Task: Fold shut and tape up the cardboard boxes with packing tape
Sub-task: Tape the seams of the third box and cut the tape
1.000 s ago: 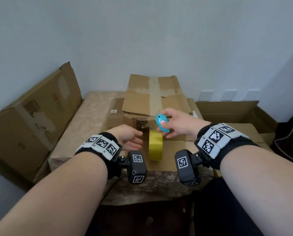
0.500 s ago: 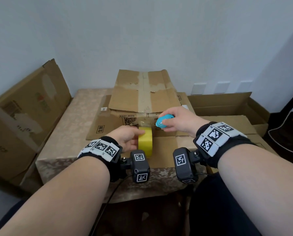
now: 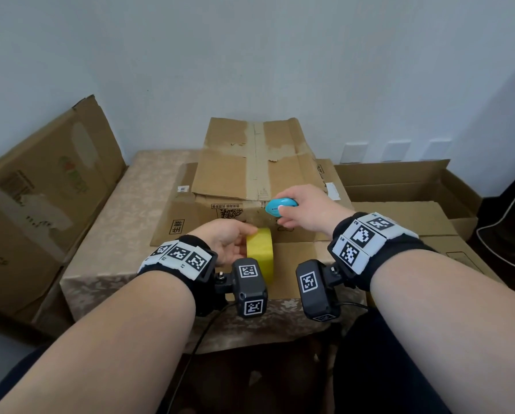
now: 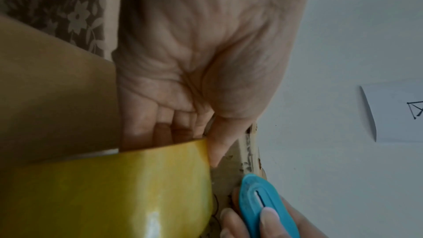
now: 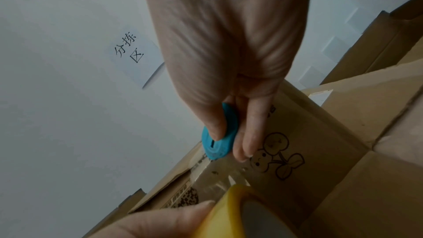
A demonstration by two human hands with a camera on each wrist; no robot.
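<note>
Table (image 3: pixel 121 222) under patterned cloth, set against a pale wall (image 3: pixel 250 55). Large closed carton (image 3: pixel 41 198) leaning at left; open carton (image 3: pixel 399 180) at right. Centre of table: cardboard box (image 3: pixel 250 174), far flaps raised, near flap (image 3: pixel 295 258) lying flat toward the viewer, a printed cartoon figure (image 5: pixel 277 158) on it. Left hand (image 3: pixel 223 240) gripping the yellow tape roll (image 3: pixel 260 252), roll upright on edge on the near flap, thumb on its top rim, fingers behind it. Clear strip of tape (image 5: pixel 219 175) drawn from the roll toward the box edge, apparently stuck down, though glare leaves this uncertain. Right hand (image 3: pixel 304 209) pinching a small blue cutter (image 3: pixel 280 206) between thumb and fingers, its tip at the tape's far end.
</note>
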